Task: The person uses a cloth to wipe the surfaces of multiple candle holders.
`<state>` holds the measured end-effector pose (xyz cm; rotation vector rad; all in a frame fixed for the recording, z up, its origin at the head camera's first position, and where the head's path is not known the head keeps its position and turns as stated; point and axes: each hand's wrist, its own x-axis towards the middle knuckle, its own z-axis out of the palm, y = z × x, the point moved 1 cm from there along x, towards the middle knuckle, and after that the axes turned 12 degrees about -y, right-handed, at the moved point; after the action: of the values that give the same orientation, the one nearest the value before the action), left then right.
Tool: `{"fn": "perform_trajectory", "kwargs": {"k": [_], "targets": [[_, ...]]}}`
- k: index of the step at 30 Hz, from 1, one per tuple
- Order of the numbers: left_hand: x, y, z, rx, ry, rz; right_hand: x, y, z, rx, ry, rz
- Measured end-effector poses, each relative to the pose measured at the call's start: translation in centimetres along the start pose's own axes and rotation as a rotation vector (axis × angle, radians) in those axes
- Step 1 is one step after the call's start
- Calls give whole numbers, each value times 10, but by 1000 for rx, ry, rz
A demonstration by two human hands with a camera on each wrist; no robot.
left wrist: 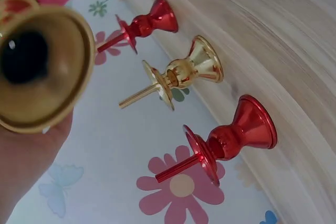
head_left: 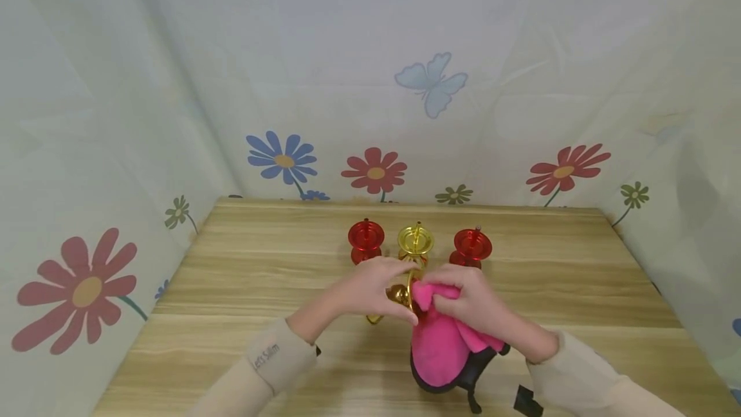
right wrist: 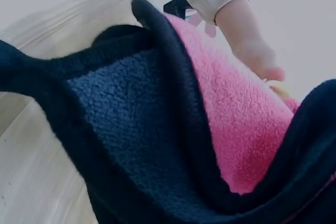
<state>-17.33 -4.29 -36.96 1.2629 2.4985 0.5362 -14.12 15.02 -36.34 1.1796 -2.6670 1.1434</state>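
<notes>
In the head view my left hand (head_left: 370,288) grips a shiny gold candle holder (head_left: 398,293), tilted on its side above the table, thumb and fingers curved round it. Its flared, hollow end (left wrist: 79,77) faces the left wrist camera. My right hand (head_left: 471,301) pinches a pink fleecy cloth (head_left: 440,352) with black edging against the holder's disc end. The cloth hangs down from the fingers, and the right wrist view shows its dark blue side (right wrist: 131,114). Folds of cloth hide the right hand in that view.
Behind the hands, a red holder (head_left: 366,237), a gold holder (head_left: 415,241) and another red holder (head_left: 473,245) stand upright in a row on the wooden table (head_left: 260,243). A flowered curtain (head_left: 324,82) surrounds the table. A small black piece (head_left: 528,401) lies near the right sleeve.
</notes>
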Motion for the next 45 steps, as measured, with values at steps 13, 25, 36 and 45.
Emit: {"fn": "perform_trajectory", "kwargs": {"k": [13, 25, 36, 45], "targets": [[-5, 5, 6, 45, 132, -18, 0, -4, -4, -50, 77, 4], [3, -1, 9, 6, 43, -17, 5, 4, -1, -74, -57, 16], [-4, -7, 17, -193, 25, -64, 3, 7, 6, -165, 14, -101], [-2, 0, 25, 125, 166, -65, 6, 4, 8, -147, -2, 16]]}}
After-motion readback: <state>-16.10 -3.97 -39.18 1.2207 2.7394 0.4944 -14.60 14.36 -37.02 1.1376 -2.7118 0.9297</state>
